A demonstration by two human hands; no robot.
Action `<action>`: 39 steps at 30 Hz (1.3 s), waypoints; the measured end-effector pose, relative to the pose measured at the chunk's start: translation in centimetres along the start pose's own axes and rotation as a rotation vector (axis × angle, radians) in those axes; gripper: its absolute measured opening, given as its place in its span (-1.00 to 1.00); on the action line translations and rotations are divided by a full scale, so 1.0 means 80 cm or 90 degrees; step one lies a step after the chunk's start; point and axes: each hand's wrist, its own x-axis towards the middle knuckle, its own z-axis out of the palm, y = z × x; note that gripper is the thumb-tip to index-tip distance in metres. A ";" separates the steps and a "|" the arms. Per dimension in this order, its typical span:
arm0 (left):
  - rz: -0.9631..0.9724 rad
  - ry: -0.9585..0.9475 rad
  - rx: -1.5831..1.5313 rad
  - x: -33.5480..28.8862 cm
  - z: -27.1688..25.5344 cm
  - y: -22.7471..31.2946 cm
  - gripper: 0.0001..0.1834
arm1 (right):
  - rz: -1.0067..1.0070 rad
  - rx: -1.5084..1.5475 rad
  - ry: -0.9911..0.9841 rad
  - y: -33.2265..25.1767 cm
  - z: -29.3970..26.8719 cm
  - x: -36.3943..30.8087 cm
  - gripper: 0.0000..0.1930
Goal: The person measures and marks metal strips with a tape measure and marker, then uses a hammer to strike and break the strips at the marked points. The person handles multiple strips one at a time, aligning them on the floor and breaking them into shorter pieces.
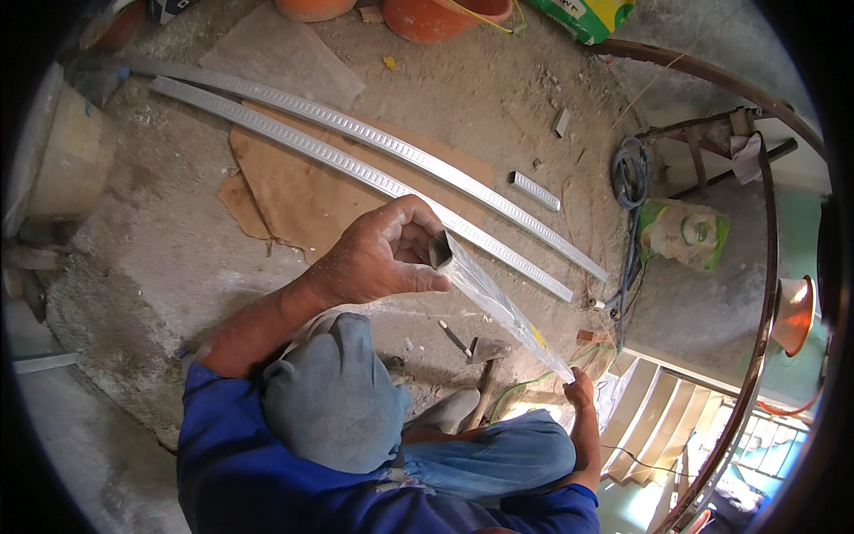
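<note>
A square metal tube (498, 303), covered in clear, wrinkled plastic film, slants from the middle of the view down to the right. My left hand (378, 254) is closed at its near end, thumb below and curled fingers above, with the dark hollow opening facing it. Toward the lower right, my right hand (580, 390) grips the other end. Beyond my left hand, two long silvery perforated-looking metal strips lie side by side on the floor: a nearer strip (294, 138) and a farther strip (391, 133). A short cut piece of tube (536, 191) rests to their right.
Brown cardboard (302, 187) lies under the strips. Near my bent legs are a hammer-like tool (487, 351) and a marker-like stick (454, 336). A coiled grey hose (632, 165), a green-white bag (683, 233) and a curved metal rail (769, 240) border the right, above descending stairs (654, 405).
</note>
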 end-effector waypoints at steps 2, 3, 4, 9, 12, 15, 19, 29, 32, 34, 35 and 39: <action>0.033 0.026 -0.005 -0.005 -0.001 -0.005 -0.46 | -0.012 -0.004 0.019 -0.008 0.007 0.001 -0.64; 0.057 0.047 -0.013 -0.007 0.000 -0.008 -0.47 | -0.020 -0.003 0.033 -0.009 0.012 0.001 -0.63; 0.081 0.068 -0.021 -0.010 -0.001 -0.012 -0.49 | -0.028 -0.001 0.046 -0.011 0.017 0.002 -0.62; 0.126 0.119 0.084 -0.022 -0.039 -0.034 -0.62 | -0.085 -0.019 0.082 -0.020 0.048 0.004 -0.59; 0.068 0.170 0.123 -0.017 -0.058 -0.038 -0.68 | -0.111 -0.023 0.086 -0.024 0.068 -0.003 -0.61; -0.032 0.262 0.193 -0.020 -0.098 -0.044 -0.57 | -0.139 0.003 0.047 -0.039 0.080 0.005 -0.70; -0.063 0.333 0.247 -0.050 -0.211 -0.049 -0.55 | -0.303 0.051 0.182 -0.100 0.053 0.014 -0.92; 0.037 -0.098 1.302 -0.018 -0.041 -0.021 -0.07 | -0.432 0.110 0.101 -0.224 0.039 0.004 -0.81; -0.039 -0.223 1.306 0.010 0.020 -0.065 -0.07 | -0.439 0.122 0.130 -0.236 0.068 0.007 -0.84; -0.069 -0.238 1.299 0.025 0.015 -0.082 -0.13 | -0.457 0.132 0.125 -0.248 0.058 0.006 -0.83; 0.045 -0.226 1.300 0.030 0.000 -0.096 -0.28 | -0.467 0.140 0.121 -0.252 0.054 0.002 -0.82; -0.039 -0.227 1.286 0.032 -0.052 -0.103 -0.62 | -0.486 0.164 0.048 -0.252 0.047 -0.003 -0.77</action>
